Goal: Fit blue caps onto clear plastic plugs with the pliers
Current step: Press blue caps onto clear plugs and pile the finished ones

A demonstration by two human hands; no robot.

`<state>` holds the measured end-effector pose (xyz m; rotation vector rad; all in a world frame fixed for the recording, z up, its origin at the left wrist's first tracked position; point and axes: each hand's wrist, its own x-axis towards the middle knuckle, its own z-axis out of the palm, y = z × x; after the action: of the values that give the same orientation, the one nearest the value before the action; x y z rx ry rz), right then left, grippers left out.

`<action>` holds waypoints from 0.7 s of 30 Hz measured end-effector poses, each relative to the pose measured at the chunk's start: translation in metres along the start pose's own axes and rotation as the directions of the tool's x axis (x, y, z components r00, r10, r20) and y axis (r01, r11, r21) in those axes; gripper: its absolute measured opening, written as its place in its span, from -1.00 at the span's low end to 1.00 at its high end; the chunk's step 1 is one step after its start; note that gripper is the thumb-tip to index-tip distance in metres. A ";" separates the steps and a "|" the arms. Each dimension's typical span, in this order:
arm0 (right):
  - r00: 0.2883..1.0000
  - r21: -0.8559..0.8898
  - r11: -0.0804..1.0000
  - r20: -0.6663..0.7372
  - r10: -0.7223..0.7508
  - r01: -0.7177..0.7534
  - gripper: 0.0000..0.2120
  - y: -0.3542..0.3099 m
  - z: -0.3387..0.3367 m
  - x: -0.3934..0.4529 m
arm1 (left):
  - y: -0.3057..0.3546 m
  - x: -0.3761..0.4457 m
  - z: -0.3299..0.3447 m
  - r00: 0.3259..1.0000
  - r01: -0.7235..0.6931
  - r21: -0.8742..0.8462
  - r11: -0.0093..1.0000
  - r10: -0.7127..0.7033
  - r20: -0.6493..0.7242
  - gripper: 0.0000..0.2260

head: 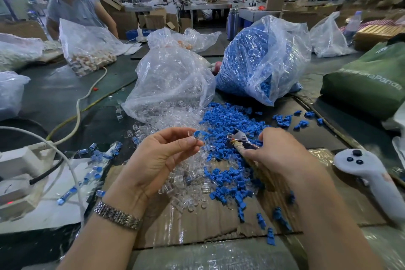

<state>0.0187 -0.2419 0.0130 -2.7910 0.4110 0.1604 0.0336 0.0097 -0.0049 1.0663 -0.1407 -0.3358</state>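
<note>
My left hand [162, 155] is raised palm up and pinches a clear plastic plug with a blue cap [197, 134] at its fingertips. Just to the right, my right hand [278, 151] grips the pliers [241, 140] by their wrapped handles, the metal jaws pointing left toward the plug. Below both hands lies a mixed heap of loose blue caps [228, 180] and clear plugs [182, 184] on a cardboard sheet [197, 221].
A bag of clear plugs [171, 85] and a bag of blue caps [258, 59] stand behind the heap. Finished capped plugs [96, 160] lie at left near a power strip [19, 173] and cables. A white controller [368, 173] lies at right. Another person [72, 4] works across the table.
</note>
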 end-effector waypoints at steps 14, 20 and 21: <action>0.999 0.122 0.992 0.011 -0.046 0.045 -0.71 -0.005 0.000 -0.002 | 0.003 0.000 0.000 0.993 -0.038 -0.052 0.998 0.032 -0.109 -0.82; 0.987 0.630 0.769 0.021 -0.159 0.110 -0.84 0.001 -0.014 -0.008 | 0.004 -0.001 0.002 0.983 -0.061 -0.012 0.998 0.058 -0.174 -0.83; 0.977 0.694 0.711 0.055 -0.205 0.110 -0.89 -0.002 -0.015 -0.011 | 0.004 -0.001 0.002 0.981 -0.066 -0.009 0.998 0.063 -0.182 -0.83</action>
<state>0.0101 -0.2422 0.0290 -2.0393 0.1435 0.1140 0.0329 0.0101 -0.0005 1.0697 -0.0088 -0.1796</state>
